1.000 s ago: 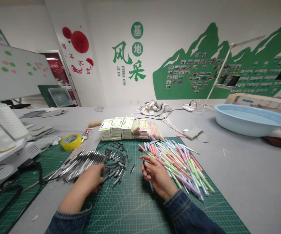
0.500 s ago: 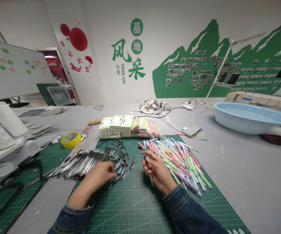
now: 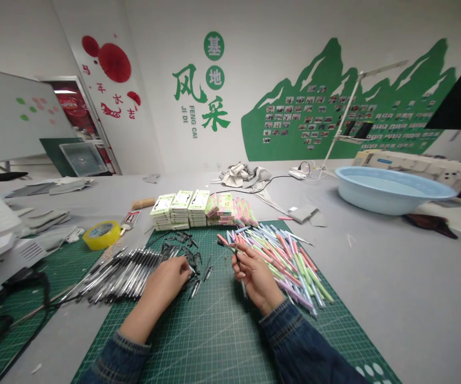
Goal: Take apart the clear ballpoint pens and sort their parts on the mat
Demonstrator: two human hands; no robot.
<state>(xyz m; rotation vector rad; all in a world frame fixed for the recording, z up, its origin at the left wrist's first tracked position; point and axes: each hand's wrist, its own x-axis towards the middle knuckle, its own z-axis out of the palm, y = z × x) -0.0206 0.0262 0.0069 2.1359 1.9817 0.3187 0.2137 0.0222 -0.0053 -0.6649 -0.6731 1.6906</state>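
Observation:
My left hand (image 3: 169,278) is closed, fingertips pressed together at the edge of a scatter of small black pen parts (image 3: 190,256). Whatever it pinches is hidden. Beside it, to the left, lies a pile of clear pen barrels with black ends (image 3: 124,274). My right hand (image 3: 256,277) is wrapped round a slim pen (image 3: 244,289), whose pale lower end sticks out below the fingers. Behind and right of that hand, a heap of pastel pens (image 3: 294,266) in pink, green, blue and purple spreads over the green cutting mat (image 3: 214,341).
Stacked small boxes (image 3: 182,205) stand at the mat's far edge, with yellow tape (image 3: 101,236) to their left. A blue basin (image 3: 390,189) sits at the right. Grey cloth scraps (image 3: 246,176) lie behind. A white machine (image 3: 2,266) with cables occupies the left.
The view has turned a little to the right, so things sit further left. My left hand has shifted slightly forward among the black parts. My right hand keeps its hold on the pen.

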